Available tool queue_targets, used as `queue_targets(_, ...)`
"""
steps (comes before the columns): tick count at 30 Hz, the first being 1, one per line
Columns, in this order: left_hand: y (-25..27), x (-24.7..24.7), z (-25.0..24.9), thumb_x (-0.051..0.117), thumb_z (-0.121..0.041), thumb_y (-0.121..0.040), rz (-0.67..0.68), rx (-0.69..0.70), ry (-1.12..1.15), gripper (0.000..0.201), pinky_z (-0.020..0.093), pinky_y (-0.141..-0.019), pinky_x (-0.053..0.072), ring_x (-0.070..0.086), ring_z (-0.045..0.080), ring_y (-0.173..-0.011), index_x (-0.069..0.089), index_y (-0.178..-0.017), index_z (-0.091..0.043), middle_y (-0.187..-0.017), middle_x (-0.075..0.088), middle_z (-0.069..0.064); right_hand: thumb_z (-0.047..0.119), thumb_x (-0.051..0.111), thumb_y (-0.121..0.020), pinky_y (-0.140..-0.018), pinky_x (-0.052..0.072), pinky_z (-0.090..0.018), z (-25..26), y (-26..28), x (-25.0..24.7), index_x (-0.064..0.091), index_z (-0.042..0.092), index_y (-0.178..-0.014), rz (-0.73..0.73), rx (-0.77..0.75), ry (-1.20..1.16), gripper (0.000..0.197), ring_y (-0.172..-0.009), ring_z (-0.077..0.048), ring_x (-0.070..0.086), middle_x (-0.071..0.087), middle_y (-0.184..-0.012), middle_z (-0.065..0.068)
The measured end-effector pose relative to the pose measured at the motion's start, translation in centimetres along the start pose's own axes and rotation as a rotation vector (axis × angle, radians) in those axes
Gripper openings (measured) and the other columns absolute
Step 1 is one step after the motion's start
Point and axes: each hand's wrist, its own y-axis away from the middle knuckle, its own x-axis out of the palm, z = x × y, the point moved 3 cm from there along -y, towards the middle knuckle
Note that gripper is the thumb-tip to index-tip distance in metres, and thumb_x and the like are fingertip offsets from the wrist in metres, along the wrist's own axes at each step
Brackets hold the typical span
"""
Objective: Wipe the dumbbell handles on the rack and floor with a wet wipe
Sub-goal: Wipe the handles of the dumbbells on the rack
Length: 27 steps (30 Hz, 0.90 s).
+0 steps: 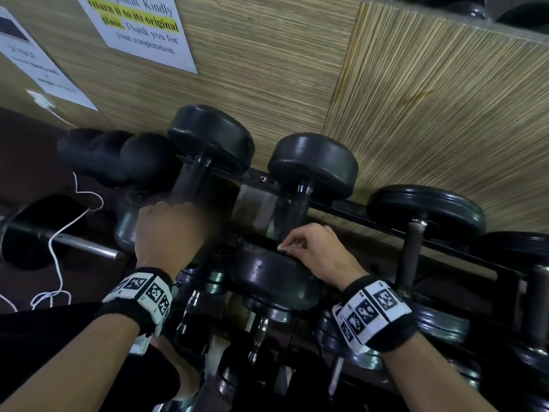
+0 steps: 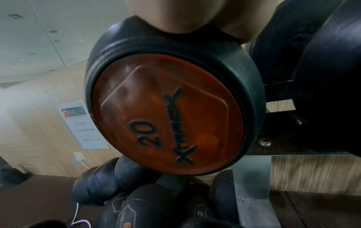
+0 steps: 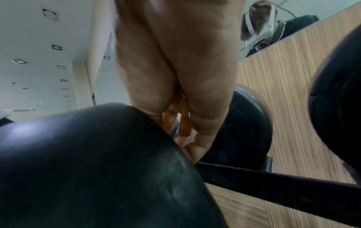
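Observation:
Black rubber dumbbells lie across the top rails of the rack (image 1: 344,207). My left hand (image 1: 169,230) lies over the near head of the leftmost one, fingers bent down over its far edge toward the handle (image 1: 190,179). The left wrist view shows my palm (image 2: 175,15) on top of that head, whose orange end cap (image 2: 168,115) reads 20. My right hand (image 1: 312,248) pinches a small white wet wipe (image 1: 281,248) at the near end of the second dumbbell's handle (image 1: 298,209), just above its near head (image 1: 273,278). In the right wrist view my fingers (image 3: 185,92) reach down behind that head (image 3: 87,162).
A third dumbbell (image 1: 413,248) lies on the rack to the right, with more beyond it. Smaller chrome-handled dumbbells (image 1: 258,331) fill the lower tier. On the floor at left are several dumbbells (image 1: 98,156), a bar (image 1: 83,245) and a white cable (image 1: 59,248). The wooden wall (image 1: 416,114) with paper notices (image 1: 139,25) is close behind.

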Motion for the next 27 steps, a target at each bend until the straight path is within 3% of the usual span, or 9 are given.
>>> queue_targets(2,0.1,0.0,0.0,0.046,-0.034,-0.095,-0.009,0.003,0.011,0.036,0.041,-0.081,0.040,0.057,0.026,-0.069,0.068,-0.080,-0.010,-0.065,0.066,0.003,0.024,0.068,-0.095,-0.072,0.052,-0.022,-1.0,0.1,0.6,0.076,0.031,-0.090,-0.045,0.092,-0.021,0.011,-0.097,-0.013,0.060,0.066,-0.105,0.001)
queue_targets(7,0.1,-0.1,-0.1,0.052,-0.028,-0.095,-0.036,-0.004,0.015,0.030,0.042,-0.080,0.041,0.056,0.026,-0.067,0.066,-0.076,-0.009,-0.062,0.063,0.004,0.022,0.070,-0.093,-0.053,0.041,-0.013,-3.8,0.5,0.9,0.070,0.015,-0.080,-0.199,0.339,-0.173,0.015,-0.077,-0.010,0.060,0.068,-0.088,-0.004)
queue_targets(9,0.0,-0.1,-0.1,0.051,-0.029,-0.095,-0.038,-0.004,0.025,0.031,0.043,-0.080,0.041,0.056,0.027,-0.067,0.067,-0.078,-0.009,-0.063,0.064,0.005,0.012,0.067,-0.093,-0.061,0.045,-0.018,-3.8,-0.5,1.4,0.069,0.010,-0.075,-0.119,0.358,-0.233,0.018,-0.076,-0.015,0.063,0.069,-0.080,-0.004)
queue_targets(11,0.1,0.1,-0.1,0.050,-0.029,-0.095,-0.039,0.002,0.033,0.032,0.043,-0.080,0.042,0.057,0.028,-0.067,0.068,-0.078,-0.008,-0.063,0.064,0.006,0.006,0.063,-0.094,-0.077,0.054,-0.029,-3.7,-1.4,2.0,0.073,0.008,-0.084,-0.021,0.356,-0.313,0.014,-0.085,-0.021,0.069,0.074,-0.087,-0.008)
queue_targets(13,0.1,0.0,0.0,0.050,-0.029,-0.095,-0.052,0.001,0.035,0.032,0.043,-0.080,0.042,0.057,0.028,-0.067,0.068,-0.079,-0.008,-0.063,0.064,0.006,0.003,0.062,-0.095,-0.082,0.056,-0.037,-3.7,-1.7,2.2,0.075,0.003,-0.091,0.002,0.334,-0.403,0.013,-0.086,-0.025,0.071,0.075,-0.090,-0.012)
queue_targets(18,0.1,-0.2,0.0,0.050,-0.030,-0.095,-0.034,-0.013,0.046,0.032,0.042,-0.081,0.041,0.056,0.027,-0.067,0.068,-0.079,-0.008,-0.062,0.063,0.005,0.015,0.065,-0.097,-0.064,0.043,-0.020,-3.7,-0.4,1.5,0.072,0.012,-0.068,-0.027,0.269,-0.352,0.029,-0.063,-0.003,0.057,0.065,-0.066,0.005)
queue_targets(22,-0.2,-0.4,-1.2,0.057,-0.035,-0.095,0.013,-0.110,0.152,0.024,0.044,-0.085,0.037,0.061,0.027,-0.075,0.072,-0.085,-0.019,-0.071,0.069,0.001,0.023,0.069,-0.095,-0.070,0.045,-0.012,-2.4,1.4,-0.3,0.078,0.012,-0.081,-0.049,0.179,-0.415,0.020,-0.072,0.001,0.062,0.072,-0.077,0.006)
queue_targets(24,-0.3,-0.1,-4.1,0.056,-0.043,-0.091,0.128,-0.021,0.445,0.023,0.039,-0.085,0.043,0.066,0.020,-0.082,0.072,-0.093,-0.026,-0.082,0.071,-0.004,0.019,0.069,-0.093,-0.075,0.046,-0.011,-1.0,1.7,-0.1,0.079,0.019,-0.087,-0.044,0.123,-0.495,0.011,-0.081,0.003,0.065,0.077,-0.089,0.004)
queue_targets(27,-0.1,0.7,-9.1,0.069,-0.035,-0.091,0.541,0.038,0.997,0.025,0.017,-0.089,0.048,0.064,0.002,-0.095,0.070,-0.111,-0.020,-0.102,0.071,-0.007,0.010,0.065,-0.096,-0.082,0.050,-0.019,-0.1,1.4,1.5,0.077,0.016,-0.099,-0.099,0.064,-0.698,0.013,-0.089,-0.003,0.068,0.077,-0.097,0.000)
